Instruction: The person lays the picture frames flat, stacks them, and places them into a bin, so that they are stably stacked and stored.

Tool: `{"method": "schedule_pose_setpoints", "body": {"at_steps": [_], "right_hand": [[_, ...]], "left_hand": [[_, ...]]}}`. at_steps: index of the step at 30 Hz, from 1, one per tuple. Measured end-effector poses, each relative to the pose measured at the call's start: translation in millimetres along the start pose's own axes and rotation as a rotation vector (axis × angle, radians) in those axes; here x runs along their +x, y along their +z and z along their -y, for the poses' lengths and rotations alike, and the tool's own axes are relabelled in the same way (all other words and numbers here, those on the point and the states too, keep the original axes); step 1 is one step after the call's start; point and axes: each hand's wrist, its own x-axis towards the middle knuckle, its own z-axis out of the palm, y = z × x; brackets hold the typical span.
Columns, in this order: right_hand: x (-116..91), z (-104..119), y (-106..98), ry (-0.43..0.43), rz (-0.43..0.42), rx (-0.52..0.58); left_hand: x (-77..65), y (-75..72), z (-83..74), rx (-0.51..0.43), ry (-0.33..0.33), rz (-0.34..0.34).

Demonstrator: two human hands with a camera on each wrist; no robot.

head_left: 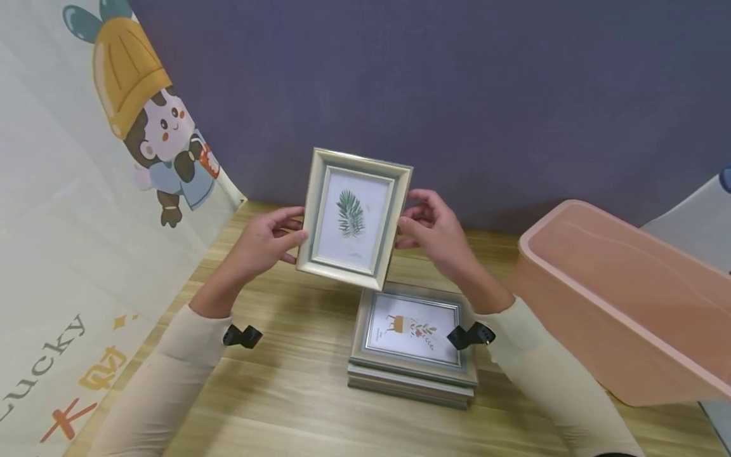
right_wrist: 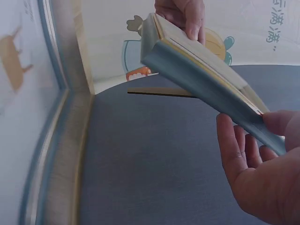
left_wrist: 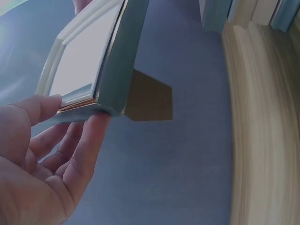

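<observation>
A picture frame (head_left: pixel 354 219) with a green leaf print is raised above the table, slightly tilted. My left hand (head_left: pixel 268 241) grips its left edge, thumb in front and fingers at the side and behind. On the opposite edge my right hand (head_left: pixel 436 231) holds it between thumb and fingers. A brown stand flap (left_wrist: pixel 151 98) juts out from the frame's back in the left wrist view. Below, slightly to the right, lies a stack of picture frames (head_left: pixel 411 381); the top one shows an orange pot with leafy sprigs. The right wrist view shows the held frame (right_wrist: pixel 201 77) edge-on.
A pink plastic bin (head_left: pixel 599 304) stands on the right of the wooden table (head_left: pixel 274 381). Behind the table rises a dark blue-grey backdrop (head_left: pixel 457 95). To the left hangs a white sheet (head_left: pixel 68 209) printed with a cartoon figure and lettering.
</observation>
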Motion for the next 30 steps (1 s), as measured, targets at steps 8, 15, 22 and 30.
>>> {"method": "schedule_pose_setpoints", "body": {"at_steps": [8, 15, 22, 30], "right_hand": [[-16.5, -8.7, -9.6, 0.029, 0.014, 0.129], [-26.9, -15.8, -19.9, 0.023, -0.037, 0.255], [-36.1, -15.1, -32.7, -0.034, -0.07, 0.409], [-46.5, -16.5, -53.9, -0.088, 0.141, 0.451]], "left_hand": [[5.1, 12.2, -4.0, 0.1, 0.051, 0.003], [9.2, 20.0, -7.8, 0.083, 0.057, 0.046], [14.7, 27.5, -13.8, 0.139, 0.107, 0.065], [22.4, 34.3, -19.9, 0.195, 0.163, 0.105]]}}
